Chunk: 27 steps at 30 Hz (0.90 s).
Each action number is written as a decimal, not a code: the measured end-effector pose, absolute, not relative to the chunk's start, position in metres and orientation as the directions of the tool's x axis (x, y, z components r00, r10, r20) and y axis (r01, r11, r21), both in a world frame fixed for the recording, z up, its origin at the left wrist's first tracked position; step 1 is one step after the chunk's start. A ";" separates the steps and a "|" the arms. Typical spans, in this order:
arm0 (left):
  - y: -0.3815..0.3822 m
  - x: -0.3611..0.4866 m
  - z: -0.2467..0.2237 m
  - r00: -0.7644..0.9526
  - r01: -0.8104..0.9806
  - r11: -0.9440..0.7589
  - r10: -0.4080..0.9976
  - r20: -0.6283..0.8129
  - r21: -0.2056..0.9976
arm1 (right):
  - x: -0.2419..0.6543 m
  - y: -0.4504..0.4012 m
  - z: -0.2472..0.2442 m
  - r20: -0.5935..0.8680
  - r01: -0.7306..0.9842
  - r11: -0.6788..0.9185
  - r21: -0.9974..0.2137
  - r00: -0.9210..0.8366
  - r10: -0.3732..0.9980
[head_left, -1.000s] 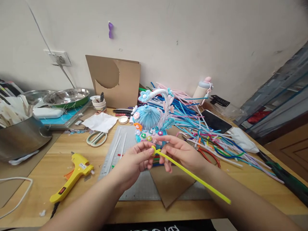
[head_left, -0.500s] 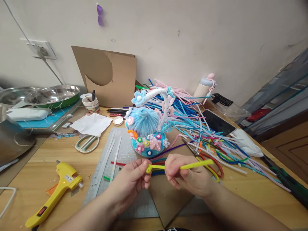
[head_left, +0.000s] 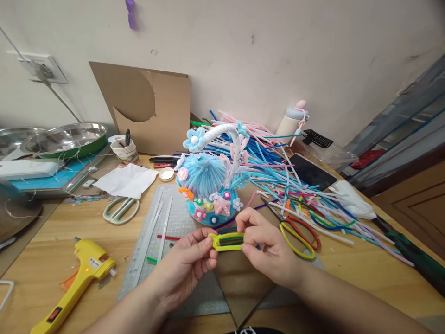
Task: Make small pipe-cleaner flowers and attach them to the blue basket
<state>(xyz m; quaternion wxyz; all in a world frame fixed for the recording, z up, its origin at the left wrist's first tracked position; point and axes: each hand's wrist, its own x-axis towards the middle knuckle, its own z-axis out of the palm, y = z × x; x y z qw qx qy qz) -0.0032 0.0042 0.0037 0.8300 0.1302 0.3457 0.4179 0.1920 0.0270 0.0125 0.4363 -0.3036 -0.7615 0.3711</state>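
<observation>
A yellow pipe cleaner [head_left: 229,247] is stretched between my two hands, bent into a long narrow loop. Its left end is pinched between the thumb and fingers of my left hand [head_left: 194,253]. My right hand [head_left: 266,243] has its fingers closed on the right part of the loop. Just behind my hands stands a fluffy blue basket [head_left: 205,185] with a white arched handle, small flowers and a pink star on its side. Under my hands lie a brown cardboard piece [head_left: 239,292] and a grey cutting mat [head_left: 205,297].
A yellow glue gun [head_left: 88,264] and green-handled scissors [head_left: 121,210] lie at the left. Many coloured pipe cleaners [head_left: 267,157] spread behind and right of the basket. Pliers [head_left: 297,236] with red and yellow handles sit near my right hand. A phone [head_left: 311,171] lies farther right.
The yellow pipe cleaner, which stuck out straight to the right, is now folded back into a loop. My right hand has turned and its grip has changed. The view has shifted slightly.
</observation>
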 end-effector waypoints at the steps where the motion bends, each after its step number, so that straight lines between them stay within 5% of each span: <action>1: 0.004 -0.003 0.004 0.416 -0.603 0.615 0.786 -0.458 0.508 | 0.192 0.026 0.013 0.455 0.144 0.553 -0.821 -0.420 0.785; 14: 0.006 0.000 0.005 0.364 -0.542 0.577 0.816 -0.449 0.610 | 0.191 0.025 0.011 0.505 0.199 0.618 -0.761 -0.417 0.756; 19: 0.006 0.003 -0.005 0.223 -0.496 0.396 0.918 -0.327 0.773 | 0.189 0.020 0.010 0.550 0.316 0.705 -0.635 -0.456 0.700; 23: 0.004 0.005 -0.010 0.113 -0.414 0.254 0.967 -0.228 0.874 | 0.183 0.015 0.005 0.456 0.444 0.718 -0.535 -0.564 0.689; 27: 0.001 0.006 -0.008 0.060 -0.360 0.178 0.984 -0.168 0.916 | 0.177 0.011 -0.004 0.341 0.467 0.683 -0.562 -0.622 0.705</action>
